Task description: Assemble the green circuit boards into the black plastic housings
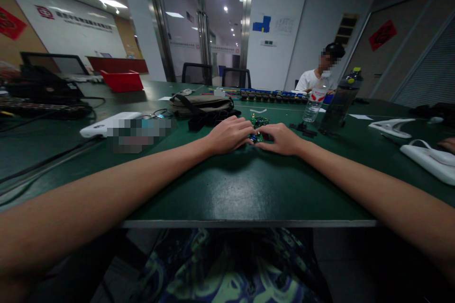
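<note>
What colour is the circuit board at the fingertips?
Green with some blue; the circuit board shows best in the head view.

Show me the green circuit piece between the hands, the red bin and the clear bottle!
Green circuit piece (256, 138): head view, its uncovered part.
Red bin (122, 82): head view, its side wall.
Clear bottle (314, 104): head view, its middle.

Your left hand (229, 135) and right hand (282, 138) meet above the green surface (227, 199), fingers holding a small blue-and-green circuit board (255, 138) between them. From it, more green circuitry (259, 121) lies just beyond at twelve o'clock, a canvas bag (213, 105) at ten, a clear water bottle (313, 108) and a dark bottle (339, 109) at two, black parts (307, 131) at three, your white device (97, 127) at nine.
</note>
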### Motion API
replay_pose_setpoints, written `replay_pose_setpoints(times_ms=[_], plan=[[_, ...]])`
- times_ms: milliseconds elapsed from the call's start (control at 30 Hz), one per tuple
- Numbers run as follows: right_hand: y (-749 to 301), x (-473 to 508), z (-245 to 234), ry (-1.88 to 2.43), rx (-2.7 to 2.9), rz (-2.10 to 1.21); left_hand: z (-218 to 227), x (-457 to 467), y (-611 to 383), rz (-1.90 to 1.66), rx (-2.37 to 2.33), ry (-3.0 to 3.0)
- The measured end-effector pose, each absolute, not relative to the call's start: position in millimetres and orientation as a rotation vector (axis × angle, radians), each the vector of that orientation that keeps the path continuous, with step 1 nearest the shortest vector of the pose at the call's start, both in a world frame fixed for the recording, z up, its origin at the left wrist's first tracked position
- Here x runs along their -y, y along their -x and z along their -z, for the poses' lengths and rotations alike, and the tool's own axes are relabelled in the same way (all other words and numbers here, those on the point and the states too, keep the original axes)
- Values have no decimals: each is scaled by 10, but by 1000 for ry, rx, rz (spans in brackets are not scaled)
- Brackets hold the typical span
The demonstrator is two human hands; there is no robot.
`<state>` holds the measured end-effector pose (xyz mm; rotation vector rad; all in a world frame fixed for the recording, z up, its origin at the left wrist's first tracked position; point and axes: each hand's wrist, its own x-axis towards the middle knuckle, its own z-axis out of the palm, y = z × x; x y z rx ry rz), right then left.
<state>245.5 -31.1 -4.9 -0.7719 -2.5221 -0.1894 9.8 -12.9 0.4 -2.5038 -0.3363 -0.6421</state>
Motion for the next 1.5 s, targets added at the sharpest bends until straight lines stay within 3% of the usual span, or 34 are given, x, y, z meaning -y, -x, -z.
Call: replay_pose_setpoints(times_ms=[1500], plan=[[-2444,306,52,796,2525,175,-9,129,-103,643,304,2523]])
